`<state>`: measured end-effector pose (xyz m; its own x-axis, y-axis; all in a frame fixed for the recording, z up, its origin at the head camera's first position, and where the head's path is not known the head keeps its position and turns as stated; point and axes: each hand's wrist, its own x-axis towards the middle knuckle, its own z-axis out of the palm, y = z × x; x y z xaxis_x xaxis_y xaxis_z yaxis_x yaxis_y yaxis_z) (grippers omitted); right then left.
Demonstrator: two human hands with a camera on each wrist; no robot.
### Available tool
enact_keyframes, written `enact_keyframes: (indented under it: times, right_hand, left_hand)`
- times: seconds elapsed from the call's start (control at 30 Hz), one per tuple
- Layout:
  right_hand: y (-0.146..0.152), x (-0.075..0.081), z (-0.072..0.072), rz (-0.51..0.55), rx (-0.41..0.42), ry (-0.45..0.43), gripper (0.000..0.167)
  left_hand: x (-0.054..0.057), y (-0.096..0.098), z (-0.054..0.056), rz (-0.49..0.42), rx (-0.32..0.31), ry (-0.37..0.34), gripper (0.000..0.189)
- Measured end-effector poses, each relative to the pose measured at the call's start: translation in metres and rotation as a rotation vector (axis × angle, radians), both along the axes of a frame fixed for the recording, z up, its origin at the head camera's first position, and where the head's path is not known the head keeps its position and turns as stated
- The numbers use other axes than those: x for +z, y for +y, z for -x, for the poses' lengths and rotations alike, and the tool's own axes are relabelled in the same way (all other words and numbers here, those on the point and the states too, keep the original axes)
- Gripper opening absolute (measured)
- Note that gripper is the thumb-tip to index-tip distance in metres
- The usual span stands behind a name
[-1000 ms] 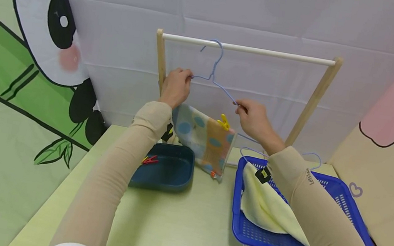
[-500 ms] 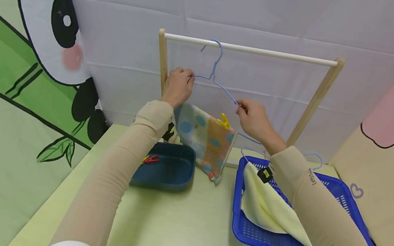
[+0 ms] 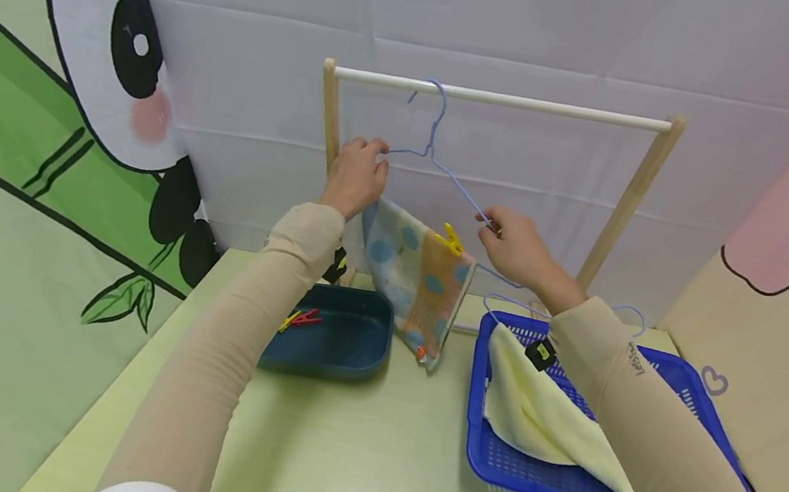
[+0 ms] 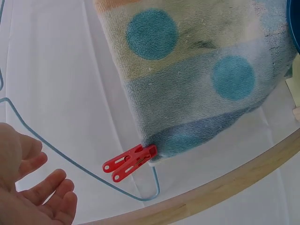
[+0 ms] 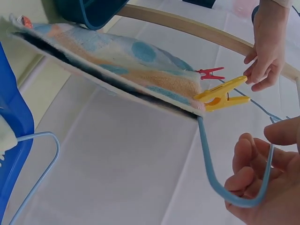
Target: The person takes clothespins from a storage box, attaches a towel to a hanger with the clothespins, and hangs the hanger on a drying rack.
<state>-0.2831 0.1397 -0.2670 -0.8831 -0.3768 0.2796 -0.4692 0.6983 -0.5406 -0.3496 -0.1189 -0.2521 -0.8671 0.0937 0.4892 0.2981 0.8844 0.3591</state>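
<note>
A light-blue wire hanger [image 3: 459,186] hangs by its hook on the white bar of a wooden rack [image 3: 587,114]. A spotted towel [image 3: 409,273] droops from its lower wire. One upper corner bears a yellow clothespin [image 5: 220,96], the other a red clothespin [image 4: 131,161]. My left hand [image 3: 359,176] is at the hanger's left shoulder, thumb and fingers parted in the left wrist view. Around the right end of the hanger my right hand [image 3: 519,247] stands with loose fingers, the wire running between thumb and fingers without a firm pinch.
A dark teal tray [image 3: 341,356] with several red and yellow clothespins [image 3: 301,319] stands at the rack's left foot. At right, a blue basket [image 3: 484,473] holds a yellow cloth [image 3: 540,422] and hangers, partly hidden under my right forearm.
My right hand has slid slightly right and down along the hanger, its fingers loosening. The left hand stays almost in place, and the towel has swung slightly.
</note>
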Motion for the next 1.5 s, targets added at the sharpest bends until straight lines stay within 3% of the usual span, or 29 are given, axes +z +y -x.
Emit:
enact_keyframes:
  times: [0.2, 0.4, 0.67, 0.93, 1.13, 1.33, 1.5]
  right_hand:
    - [0.01, -0.002, -0.003, -0.005, -0.021, -0.042, 0.035]
    - [0.031, -0.007, -0.008, -0.004, -0.02, -0.052, 0.039]
    - [0.073, -0.014, -0.016, -0.006, -0.055, -0.088, 0.049]
    - [0.109, -0.031, -0.024, -0.076, -0.058, -0.052, 0.037]
    - [0.127, -0.05, -0.028, -0.107, -0.066, -0.082, 0.032]
    - [0.139, -0.069, -0.03, -0.154, -0.085, -0.107, 0.031]
    - [0.149, -0.084, -0.033, -0.187, -0.078, -0.084, 0.031]
  left_hand:
    - [-0.01, -0.006, -0.008, -0.023, -0.056, -0.003, 0.026]
    - [-0.026, -0.019, -0.025, 0.019, -0.128, -0.072, 0.023]
    - [-0.054, -0.044, -0.048, 0.186, -0.209, -0.271, 0.03]
    - [-0.086, -0.063, -0.057, 0.284, -0.271, -0.444, 0.022]
    - [-0.105, -0.072, -0.059, 0.277, -0.273, -0.528, 0.021]
    - [-0.122, -0.075, -0.06, 0.299, -0.215, -0.634, 0.018]
    - [-0.131, -0.078, -0.054, 0.322, -0.185, -0.679, 0.018]
